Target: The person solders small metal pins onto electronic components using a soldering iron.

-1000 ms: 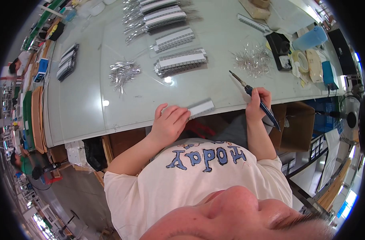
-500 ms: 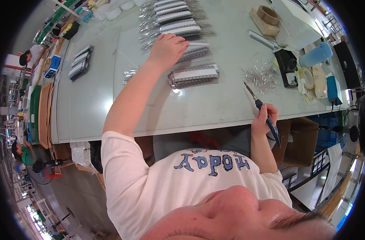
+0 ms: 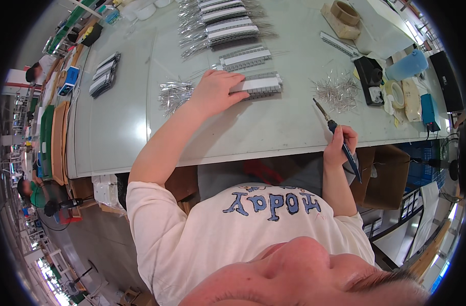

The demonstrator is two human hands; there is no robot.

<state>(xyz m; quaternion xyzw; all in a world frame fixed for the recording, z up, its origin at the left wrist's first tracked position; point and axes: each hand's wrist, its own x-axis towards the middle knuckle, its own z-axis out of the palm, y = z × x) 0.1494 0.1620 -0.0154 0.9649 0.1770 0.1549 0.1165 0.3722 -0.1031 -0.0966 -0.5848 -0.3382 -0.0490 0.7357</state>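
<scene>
My left hand (image 3: pixel 215 93) is closed over the left end of the nearest grey-and-white slotted strips (image 3: pixel 261 84), its thumb on the near side and its fingers across the top. Just beyond them lies another slotted strip (image 3: pixel 246 58) with thin wires at its ends. A soldering iron (image 3: pixel 352 164) is gripped in my right hand (image 3: pixel 343 145), near the table's front edge. Its metal tip points up and left, close to a loose heap of short silvery wire pieces (image 3: pixel 336 92). More silvery wires (image 3: pixel 175 96) lie left of my left hand.
Rows of wired strips (image 3: pixel 233 31) run toward the far side. A smaller strip stack (image 3: pixel 105 75) sits at the left of the table (image 3: pixel 126 122). On the right are tape rolls (image 3: pixel 345 13), a black holder (image 3: pixel 369 81), a blue bottle (image 3: pixel 407 65) and a blue box (image 3: pixel 430 113).
My left hand has come nearer, from the wired rows to the nearest strips. The strip just beyond now shows more fully. My right hand still holds the soldering iron in about the same place.
</scene>
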